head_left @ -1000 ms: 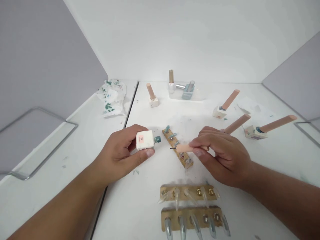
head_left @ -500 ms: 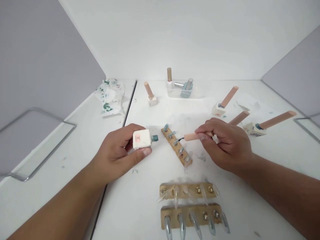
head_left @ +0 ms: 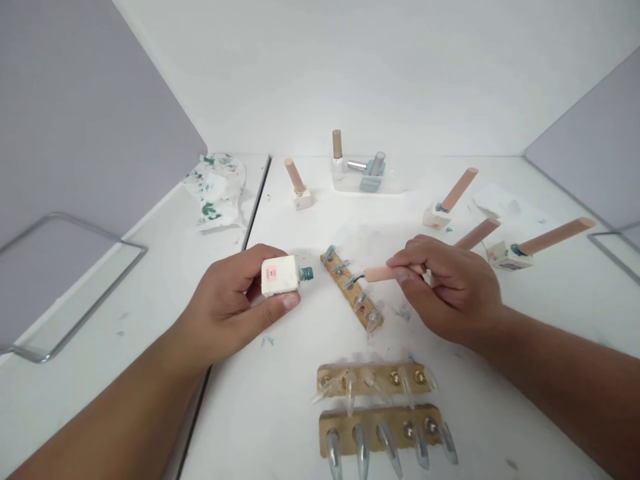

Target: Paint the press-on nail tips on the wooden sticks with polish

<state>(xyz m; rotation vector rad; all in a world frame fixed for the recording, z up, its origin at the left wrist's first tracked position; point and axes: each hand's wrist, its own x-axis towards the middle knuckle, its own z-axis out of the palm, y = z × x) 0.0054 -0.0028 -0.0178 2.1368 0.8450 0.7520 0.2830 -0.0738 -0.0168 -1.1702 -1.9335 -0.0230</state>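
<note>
My left hand grips a white nail polish bottle tipped on its side, its uncapped, teal-stained neck facing right. Between the fingers and thumb of my right hand is the nail polish brush, held by its peach cap handle. Its dark bristles reach a nail tip in the middle of a narrow tan strip, which lies slanted between my hands. Several nail tips sit along that strip, the far ones tinted teal. Closer to me are a strip of clear nail tips and a strip of silvery-blue ones.
Other peach-capped bottles stand at the back and the right. A clear tray against the rear wall holds polish bottles. Crumpled, green-stained tissue lies at the back left. Wire handles flank the work surface.
The whole view has shifted very slightly. My left hand still holds the bottle, and the brush tip stays at the same middle nail tip.
</note>
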